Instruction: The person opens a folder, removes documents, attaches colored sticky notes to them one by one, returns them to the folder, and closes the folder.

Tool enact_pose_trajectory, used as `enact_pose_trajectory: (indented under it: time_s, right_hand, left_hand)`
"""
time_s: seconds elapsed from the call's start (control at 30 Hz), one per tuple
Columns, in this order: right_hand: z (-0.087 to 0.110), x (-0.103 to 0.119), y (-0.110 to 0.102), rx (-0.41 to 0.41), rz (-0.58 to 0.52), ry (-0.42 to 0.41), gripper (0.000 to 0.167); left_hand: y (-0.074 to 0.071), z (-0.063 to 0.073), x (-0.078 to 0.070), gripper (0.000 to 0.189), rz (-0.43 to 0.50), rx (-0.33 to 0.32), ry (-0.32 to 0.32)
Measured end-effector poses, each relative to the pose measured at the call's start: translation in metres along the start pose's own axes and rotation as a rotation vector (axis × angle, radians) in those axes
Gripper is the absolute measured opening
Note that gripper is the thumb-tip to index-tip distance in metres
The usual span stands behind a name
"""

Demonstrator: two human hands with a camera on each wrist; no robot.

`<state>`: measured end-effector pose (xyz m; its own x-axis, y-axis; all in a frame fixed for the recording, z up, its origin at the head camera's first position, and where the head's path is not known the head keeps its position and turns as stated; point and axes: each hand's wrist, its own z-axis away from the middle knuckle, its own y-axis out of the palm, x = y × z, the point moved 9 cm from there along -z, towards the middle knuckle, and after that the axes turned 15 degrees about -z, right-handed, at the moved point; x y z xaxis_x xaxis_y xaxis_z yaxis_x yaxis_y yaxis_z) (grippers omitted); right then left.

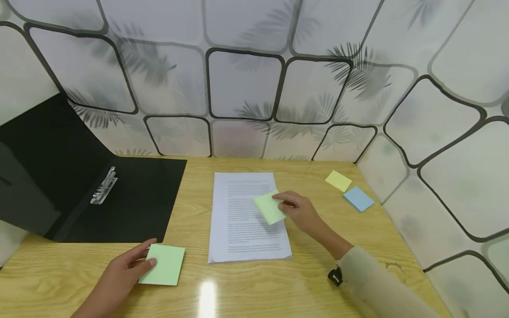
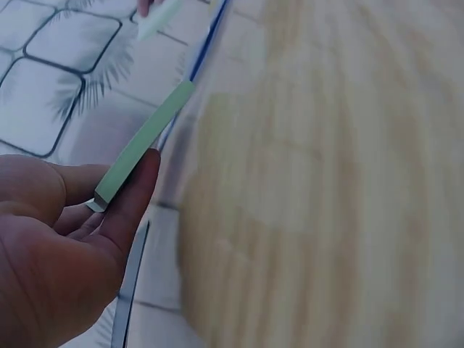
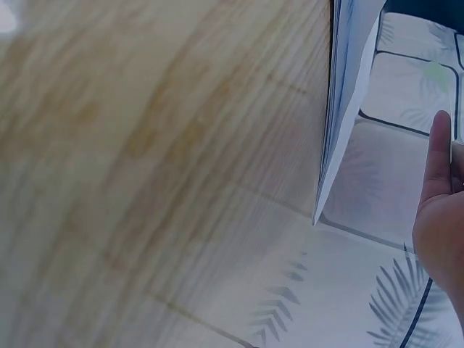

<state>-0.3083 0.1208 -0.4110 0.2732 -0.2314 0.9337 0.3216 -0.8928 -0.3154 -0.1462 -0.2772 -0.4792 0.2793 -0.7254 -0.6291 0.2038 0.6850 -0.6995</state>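
Note:
My left hand (image 1: 123,271) grips a pad of light green sticky notes (image 1: 165,265) at its left edge, thumb on top. In the left wrist view the pad (image 2: 145,141) is seen edge-on, between the thumb and fingers. Over the stack of printed paper (image 1: 238,238), my right hand (image 1: 300,212) pinches a single light green sticky note (image 1: 267,207) between thumb and fingers. That note hangs slightly tilted above the text. In the right wrist view only part of the right hand (image 3: 446,210) shows, at the right edge.
An open black clip folder (image 1: 147,198) lies at the left, its cover raised against the wall and its metal clip (image 1: 104,185) showing. At the right lie a yellow sticky-note pad (image 1: 338,180) and a blue one (image 1: 358,199). Patterned walls border the wooden table (image 1: 254,291).

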Motion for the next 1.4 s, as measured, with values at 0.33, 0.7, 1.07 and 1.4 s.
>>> enact_pose_trajectory:
  time_s: [0.33,0.7,1.07,1.4]
  right_hand:
    - [0.001,-0.002,0.002,0.006,-0.007,-0.001,0.027]
    - [0.004,-0.006,0.0,0.003,-0.011,0.026,0.027]
    - [0.008,-0.007,-0.002,-0.002,-0.011,0.031,0.027]
    - [0.007,0.013,0.014,0.028,0.001,-0.091,0.026]
  left_hand:
    - [-0.014,-0.001,0.023,0.067,-0.166,-0.022,0.01]
    - [-0.015,-0.001,0.019,0.067,-0.218,-0.044,-0.031]
    - [-0.02,-0.001,0.02,0.062,-0.186,-0.095,-0.028]
    - [0.021,-0.009,-0.106,0.045,0.306,0.033,0.284]
